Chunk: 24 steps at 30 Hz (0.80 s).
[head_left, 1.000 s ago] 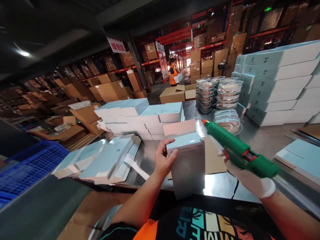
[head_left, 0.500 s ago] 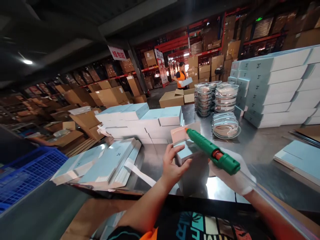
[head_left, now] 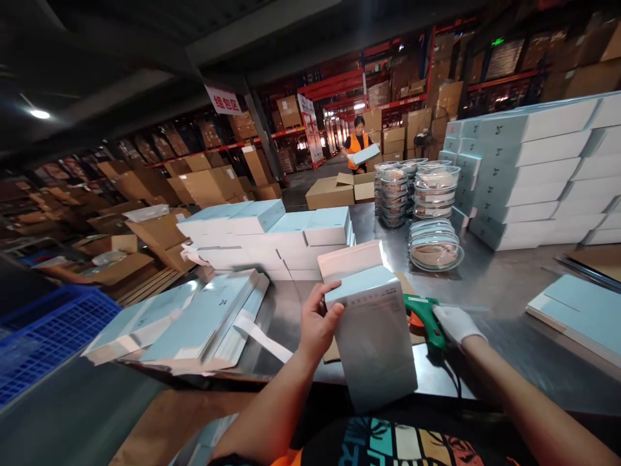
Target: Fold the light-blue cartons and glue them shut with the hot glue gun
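My bare left hand (head_left: 320, 323) grips the upper left edge of a pale blue and grey carton (head_left: 376, 343), thumb on the near face and fingers around the side. The carton stands upright and slightly tilted at the table's front edge, with a pale flap (head_left: 349, 259) raised behind its top. To its right, my right hand (head_left: 458, 325), in a white glove, has its fingers closed at the rear of a green glue gun (head_left: 427, 317). The gun is low over the table, its nozzle hidden behind the carton and its cord hanging down.
Flattened blue cartons (head_left: 208, 317) lie at left, before a row of boxes (head_left: 257, 249). Stacked clear-lidded round containers (head_left: 434, 246) and a tall wall of boxes (head_left: 528, 175) stand right on the metal table (head_left: 499, 291). A co-worker (head_left: 359, 145) holds a box beyond.
My right hand has lowered the glue gun from above the carton's top to the table on the right. The carton shows more of its near face, and its flap is still up.
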Tool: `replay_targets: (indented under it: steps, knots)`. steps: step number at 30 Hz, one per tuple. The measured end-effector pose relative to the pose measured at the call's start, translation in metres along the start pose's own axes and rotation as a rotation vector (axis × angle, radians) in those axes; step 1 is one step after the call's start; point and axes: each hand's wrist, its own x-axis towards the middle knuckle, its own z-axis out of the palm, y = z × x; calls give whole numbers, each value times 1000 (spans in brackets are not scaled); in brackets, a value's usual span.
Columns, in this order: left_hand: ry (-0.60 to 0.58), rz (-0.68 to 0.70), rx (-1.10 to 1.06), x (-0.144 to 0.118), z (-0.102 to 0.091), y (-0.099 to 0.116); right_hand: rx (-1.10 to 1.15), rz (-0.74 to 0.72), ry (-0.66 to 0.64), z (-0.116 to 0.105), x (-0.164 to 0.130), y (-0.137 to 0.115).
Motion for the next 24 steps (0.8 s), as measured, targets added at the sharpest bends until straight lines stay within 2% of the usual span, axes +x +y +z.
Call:
replay_targets:
  steps: [3, 6, 9, 11, 16, 19, 21, 24]
  knots:
    - [-49, 32, -3, 1, 3, 1, 34, -44, 16, -1, -2, -21]
    - [-107, 62, 18, 2, 9, 0, 222, -231, -150, 19, -14, -68]
    - [-174, 111, 61, 0, 14, -5, 233, -387, -262, 39, -26, -102]
    - [-192, 162, 56, -4, 16, -12, 195, -433, -271, 42, -31, -104]
    - [-89, 221, -132, -9, 16, -22, 45, -570, -331, 21, -36, -74]
    - [-201, 304, -48, -5, 10, -19, 10, -665, -378, 13, -43, -68]
    - [-314, 383, -6, 0, 5, -13, 20, -745, -397, 12, -48, -71]
    - [-404, 425, 13, 8, -2, -6, 33, -836, -420, 13, -51, -78]
